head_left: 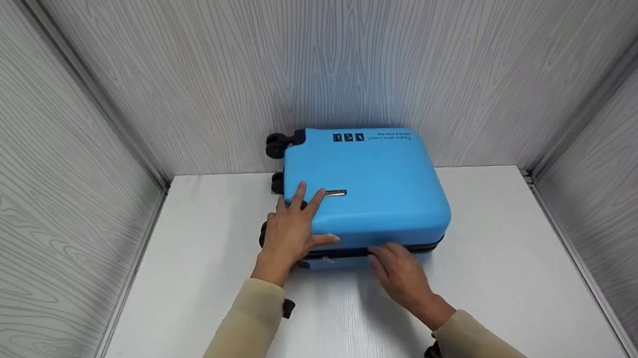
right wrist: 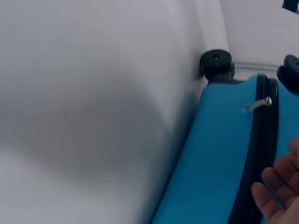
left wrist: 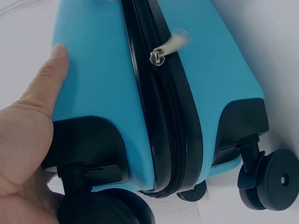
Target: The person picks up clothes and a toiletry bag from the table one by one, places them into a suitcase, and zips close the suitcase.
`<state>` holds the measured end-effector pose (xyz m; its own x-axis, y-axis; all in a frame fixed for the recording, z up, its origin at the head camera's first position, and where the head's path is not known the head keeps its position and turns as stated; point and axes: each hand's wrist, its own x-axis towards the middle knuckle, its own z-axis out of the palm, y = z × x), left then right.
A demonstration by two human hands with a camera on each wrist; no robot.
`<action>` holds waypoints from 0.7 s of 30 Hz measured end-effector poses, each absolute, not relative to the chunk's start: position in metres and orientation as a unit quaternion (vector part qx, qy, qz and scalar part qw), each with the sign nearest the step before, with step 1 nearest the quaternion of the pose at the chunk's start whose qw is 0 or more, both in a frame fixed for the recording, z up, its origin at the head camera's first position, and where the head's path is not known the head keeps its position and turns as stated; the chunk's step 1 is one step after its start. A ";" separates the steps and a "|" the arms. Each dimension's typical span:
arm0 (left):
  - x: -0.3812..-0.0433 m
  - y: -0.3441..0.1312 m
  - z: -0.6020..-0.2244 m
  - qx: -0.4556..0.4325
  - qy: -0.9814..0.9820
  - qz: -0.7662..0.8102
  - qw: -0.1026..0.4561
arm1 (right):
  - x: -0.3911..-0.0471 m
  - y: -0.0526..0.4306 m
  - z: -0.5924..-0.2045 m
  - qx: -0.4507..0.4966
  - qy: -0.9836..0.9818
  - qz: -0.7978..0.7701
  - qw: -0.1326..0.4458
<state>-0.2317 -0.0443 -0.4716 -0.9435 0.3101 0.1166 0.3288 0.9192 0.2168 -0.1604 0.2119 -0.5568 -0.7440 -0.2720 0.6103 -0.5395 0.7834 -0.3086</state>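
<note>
A blue hard-shell suitcase (head_left: pixel 375 180) lies flat on its side, its wheels facing left. My left hand (head_left: pixel 289 231) rests with spread fingers on the wheel-end corner of the top shell, the thumb lying along the front side. In the left wrist view, a metal zipper pull (left wrist: pixel 157 57) hangs free on the black zipper band (left wrist: pixel 166 88), its tab blurred. Toward the middle of the front side, my right hand (head_left: pixel 401 274) is at the zipper band with loosely bent fingers. Nothing shows between those fingers (right wrist: pixel 275 186) in the right wrist view, and the zipper pull is apart from them.
Black caster wheels (head_left: pixel 276 146) stick out from the suitcase's left end. The suitcase lies on a white tabletop (head_left: pixel 216 236), close to the wood-grain back panel (head_left: pixel 232 67). Similar panels rise on the left (head_left: pixel 17 194) and right (head_left: pixel 631 151).
</note>
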 end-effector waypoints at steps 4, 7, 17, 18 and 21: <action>-0.227 -0.044 -0.472 -0.165 -0.978 -0.119 0.049 | -0.168 0.240 -0.549 0.175 -0.865 0.262 0.390; -0.224 -0.043 -0.473 -0.160 -0.979 -0.117 0.050 | -0.176 0.256 -0.542 0.129 -0.856 0.274 0.418; -0.211 -0.037 -0.471 -0.149 -0.980 -0.119 0.050 | -0.200 0.272 -0.536 0.046 -0.923 0.301 0.234; -0.210 -0.036 -0.471 -0.149 -0.980 -0.116 0.057 | -0.203 0.272 -0.536 0.048 -0.923 0.301 0.233; -0.201 -0.031 -0.472 -0.143 -0.980 -0.114 0.077 | -0.210 0.276 -0.535 0.054 -0.921 0.308 0.232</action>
<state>-0.2015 -0.0310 -0.4720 -0.9472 0.2632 0.1833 0.2982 0.9329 0.2017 -0.2097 0.2759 -0.5352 -0.8867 0.0430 0.4604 -0.2423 0.8047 -0.5419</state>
